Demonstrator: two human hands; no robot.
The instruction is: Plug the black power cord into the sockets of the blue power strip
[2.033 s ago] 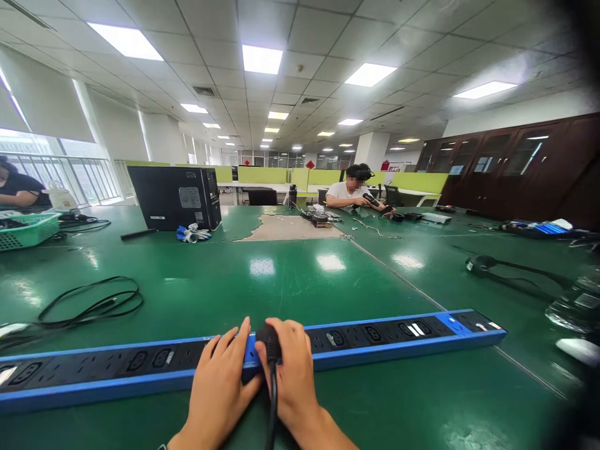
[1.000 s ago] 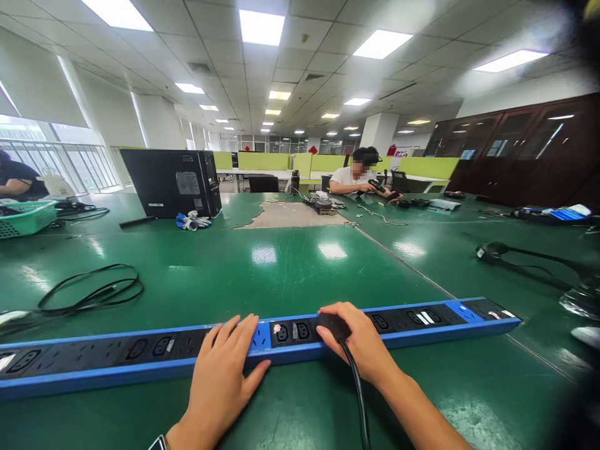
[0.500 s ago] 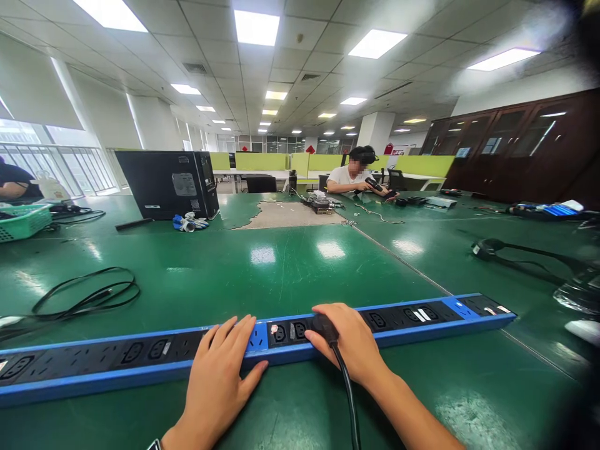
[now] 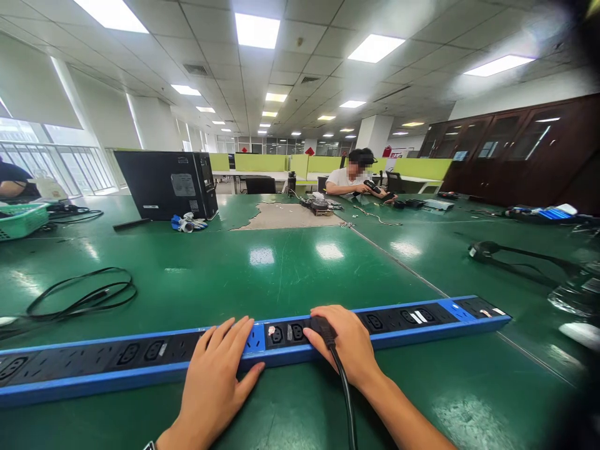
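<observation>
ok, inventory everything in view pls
Power strip: 1, blue and black, across table
Plug with cord: 1, black, at strip
Table: 1, green, foreground
Loose cable: 1, black, left
Basket: 1, green, left edge
Computer case: 1, black, back left
Glove bundle: 1, white-blue, beside case
Electronic assembly: 1, dark, far centre
Unidentified item: 1, black, right
Person: 1, white top, far side
Second person: 1, dark top, left edge
Cabinets: one row, brown, back right
Ceiling lights: several, white, overhead
Left hand: 1, bare, on strip
Right hand: 1, bare, around plug

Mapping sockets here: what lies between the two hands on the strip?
Head view: from left hand to right hand, a blue socket panel, then two black sockets.
</observation>
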